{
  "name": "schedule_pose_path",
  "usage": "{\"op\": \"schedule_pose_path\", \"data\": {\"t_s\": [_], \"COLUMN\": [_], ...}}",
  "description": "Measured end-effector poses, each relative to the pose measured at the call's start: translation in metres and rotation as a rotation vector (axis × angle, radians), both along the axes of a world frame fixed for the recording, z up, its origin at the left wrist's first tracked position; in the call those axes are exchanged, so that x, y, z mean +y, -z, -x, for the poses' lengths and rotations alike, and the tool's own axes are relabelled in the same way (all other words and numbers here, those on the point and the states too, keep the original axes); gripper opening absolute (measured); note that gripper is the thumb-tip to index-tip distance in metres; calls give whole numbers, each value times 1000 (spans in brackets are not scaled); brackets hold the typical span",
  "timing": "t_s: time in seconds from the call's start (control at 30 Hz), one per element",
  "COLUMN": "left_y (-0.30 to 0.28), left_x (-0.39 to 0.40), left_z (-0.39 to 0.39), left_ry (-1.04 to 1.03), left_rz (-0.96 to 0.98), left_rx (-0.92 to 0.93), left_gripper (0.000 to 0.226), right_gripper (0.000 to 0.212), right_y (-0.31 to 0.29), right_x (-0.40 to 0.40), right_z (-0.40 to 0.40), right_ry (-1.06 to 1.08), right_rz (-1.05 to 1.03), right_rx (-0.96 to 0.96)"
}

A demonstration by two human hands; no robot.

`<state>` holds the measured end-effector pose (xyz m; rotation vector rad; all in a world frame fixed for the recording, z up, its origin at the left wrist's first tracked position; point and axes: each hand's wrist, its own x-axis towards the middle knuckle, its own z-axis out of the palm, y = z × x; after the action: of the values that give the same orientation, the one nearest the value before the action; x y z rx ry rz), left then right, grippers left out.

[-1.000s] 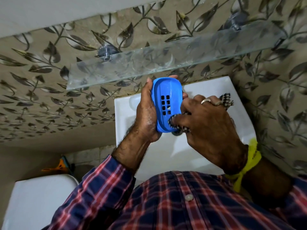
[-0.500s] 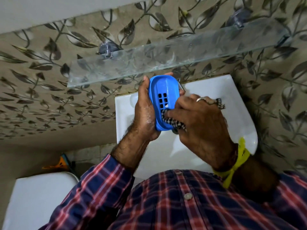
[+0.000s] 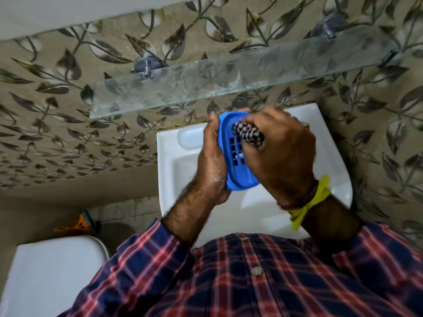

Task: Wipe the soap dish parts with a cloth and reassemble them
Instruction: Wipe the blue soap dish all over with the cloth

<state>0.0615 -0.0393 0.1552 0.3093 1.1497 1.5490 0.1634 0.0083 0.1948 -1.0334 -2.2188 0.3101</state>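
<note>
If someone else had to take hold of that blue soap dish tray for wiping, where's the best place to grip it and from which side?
Probably by its long outer rim, from the left, as the left hand does now. The blue tray stands on edge over the sink, slotted face toward the right hand, so an edge grip leaves that face clear for the checked cloth.

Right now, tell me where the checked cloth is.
In the head view, the checked cloth is bunched in the right hand, pressed against the upper part of the blue soap dish tray, which the left hand holds over the white sink.

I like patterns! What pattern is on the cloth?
Black-and-white checks on the cloth, seen in the head view.
</note>
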Motion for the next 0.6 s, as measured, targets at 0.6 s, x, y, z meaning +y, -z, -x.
{"op": "schedule_pose_path", "data": {"t_s": [0.6], "left_y": [-3], "left_x": [-1], "left_z": [-2], "left_ry": [-14], "left_rz": [-5], "left_rx": [76], "left_gripper": [64], "right_gripper": [22], "right_y": [6], "right_x": [-5], "right_z": [1], "right_ry": [-62], "right_rz": [-128], "right_rx": [-66]}}
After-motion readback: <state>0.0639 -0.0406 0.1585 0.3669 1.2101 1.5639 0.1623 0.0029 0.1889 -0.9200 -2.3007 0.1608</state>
